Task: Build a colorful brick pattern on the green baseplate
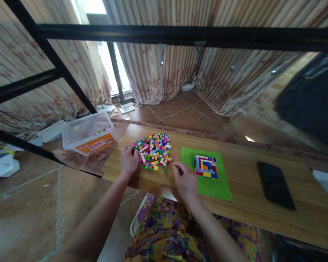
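A pile of small multicoloured toy bricks (154, 152) is heaped on the left part of the wooden table. At the pile's left edge is my left hand (129, 160), its fingers curled in against the bricks; what they hold, if anything, is hidden. My right hand (185, 178) is pinched closed between the pile and the green baseplate (211, 192), with a small orange brick (173, 165) showing at the fingertips. On the baseplate stands a low, roughly square brick build (206, 167) in red, blue, white, yellow and purple.
A black phone (276, 185) lies to the right on the wooden table (246, 174). Beyond the table's left end, a clear plastic box (89, 133) with an orange label holds some bricks. A black metal frame (180, 35) crosses in front of the curtains.
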A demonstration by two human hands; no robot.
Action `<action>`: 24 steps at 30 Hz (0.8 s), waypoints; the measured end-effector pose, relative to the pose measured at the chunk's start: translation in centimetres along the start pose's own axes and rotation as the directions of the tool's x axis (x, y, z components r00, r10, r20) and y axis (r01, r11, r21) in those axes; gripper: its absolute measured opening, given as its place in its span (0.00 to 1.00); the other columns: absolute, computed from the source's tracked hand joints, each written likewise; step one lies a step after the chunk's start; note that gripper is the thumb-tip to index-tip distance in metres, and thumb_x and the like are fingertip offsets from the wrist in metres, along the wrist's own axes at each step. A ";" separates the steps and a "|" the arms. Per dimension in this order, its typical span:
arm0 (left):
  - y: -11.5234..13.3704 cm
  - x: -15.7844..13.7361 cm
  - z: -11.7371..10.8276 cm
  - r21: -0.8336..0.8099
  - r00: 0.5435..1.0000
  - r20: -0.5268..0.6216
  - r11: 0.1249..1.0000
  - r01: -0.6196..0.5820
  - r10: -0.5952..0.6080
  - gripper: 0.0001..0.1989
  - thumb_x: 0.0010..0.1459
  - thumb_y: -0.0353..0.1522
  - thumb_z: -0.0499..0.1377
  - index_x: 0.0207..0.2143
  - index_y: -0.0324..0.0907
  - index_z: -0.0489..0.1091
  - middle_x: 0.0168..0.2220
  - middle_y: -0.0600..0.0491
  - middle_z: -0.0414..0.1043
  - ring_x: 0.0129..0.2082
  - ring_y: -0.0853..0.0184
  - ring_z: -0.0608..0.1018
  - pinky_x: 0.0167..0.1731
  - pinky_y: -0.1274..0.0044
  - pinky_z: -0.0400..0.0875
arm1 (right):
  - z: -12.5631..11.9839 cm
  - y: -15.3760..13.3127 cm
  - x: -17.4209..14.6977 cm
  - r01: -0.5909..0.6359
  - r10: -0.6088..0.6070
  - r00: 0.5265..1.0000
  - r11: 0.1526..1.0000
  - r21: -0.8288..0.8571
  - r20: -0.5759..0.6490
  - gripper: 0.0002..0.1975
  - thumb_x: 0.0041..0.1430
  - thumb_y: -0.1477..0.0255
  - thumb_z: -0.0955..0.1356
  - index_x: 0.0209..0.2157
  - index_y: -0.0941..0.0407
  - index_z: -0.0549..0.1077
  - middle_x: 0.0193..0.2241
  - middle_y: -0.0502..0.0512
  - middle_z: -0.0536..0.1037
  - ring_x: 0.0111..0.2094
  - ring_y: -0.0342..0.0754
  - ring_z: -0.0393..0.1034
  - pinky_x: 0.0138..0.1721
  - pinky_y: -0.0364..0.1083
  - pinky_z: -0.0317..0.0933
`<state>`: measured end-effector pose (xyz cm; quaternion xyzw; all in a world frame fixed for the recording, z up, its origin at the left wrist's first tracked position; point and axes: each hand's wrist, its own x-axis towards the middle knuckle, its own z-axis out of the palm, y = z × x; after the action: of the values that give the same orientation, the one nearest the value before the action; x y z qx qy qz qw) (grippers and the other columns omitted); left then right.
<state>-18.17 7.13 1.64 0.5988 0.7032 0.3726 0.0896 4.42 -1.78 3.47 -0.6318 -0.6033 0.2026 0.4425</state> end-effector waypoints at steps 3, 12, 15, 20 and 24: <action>0.0 0.1 0.0 0.008 1.000 0.003 1.000 -0.004 0.004 0.14 0.58 0.32 0.53 0.43 0.40 0.75 0.47 0.45 0.74 0.49 0.58 0.74 0.54 0.67 0.68 | -1.7 1.0 -0.2 -0.100 0.106 0.993 0.989 0.112 -0.046 0.13 0.60 0.63 0.65 0.37 0.55 0.77 0.34 0.55 0.81 0.32 0.47 0.75 0.36 0.45 0.67; -0.2 0.2 0.0 0.029 1.000 -0.001 0.999 -0.024 0.024 0.14 0.58 0.33 0.53 0.42 0.40 0.75 0.46 0.45 0.74 0.49 0.58 0.75 0.53 0.68 0.68 | -9.0 4.8 -0.7 -0.251 0.269 0.916 0.963 0.098 -0.297 0.18 0.56 0.58 0.67 0.37 0.57 0.78 0.35 0.59 0.81 0.31 0.48 0.75 0.35 0.46 0.67; -0.2 0.3 0.1 0.038 1.000 -0.002 0.999 -0.007 0.007 0.14 0.58 0.34 0.53 0.42 0.40 0.75 0.47 0.46 0.74 0.49 0.58 0.75 0.53 0.68 0.68 | -10.6 6.3 -0.2 -0.263 0.260 0.894 0.964 0.042 -0.364 0.17 0.55 0.57 0.68 0.34 0.57 0.78 0.34 0.58 0.79 0.31 0.47 0.72 0.34 0.46 0.65; -0.3 0.4 0.0 0.044 1.000 -0.003 0.999 -0.014 0.015 0.14 0.57 0.35 0.53 0.41 0.41 0.74 0.48 0.46 0.73 0.49 0.59 0.74 0.54 0.68 0.67 | -10.8 8.6 0.5 -0.265 0.266 0.886 0.963 0.055 -0.379 0.16 0.52 0.58 0.69 0.33 0.57 0.79 0.35 0.58 0.78 0.34 0.48 0.71 0.36 0.47 0.64; -0.2 0.4 0.0 0.031 1.000 -0.005 1.000 -0.001 0.002 0.14 0.57 0.35 0.53 0.41 0.42 0.74 0.47 0.47 0.74 0.49 0.58 0.74 0.53 0.67 0.68 | -10.1 9.7 1.2 -0.218 0.230 0.911 0.973 0.075 -0.343 0.16 0.51 0.58 0.70 0.33 0.56 0.80 0.39 0.59 0.77 0.41 0.51 0.71 0.41 0.50 0.64</action>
<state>-18.45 7.52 1.63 0.5998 0.7088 0.3630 0.0783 18.29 -2.72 1.30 -0.7148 -0.4351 0.1471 0.5274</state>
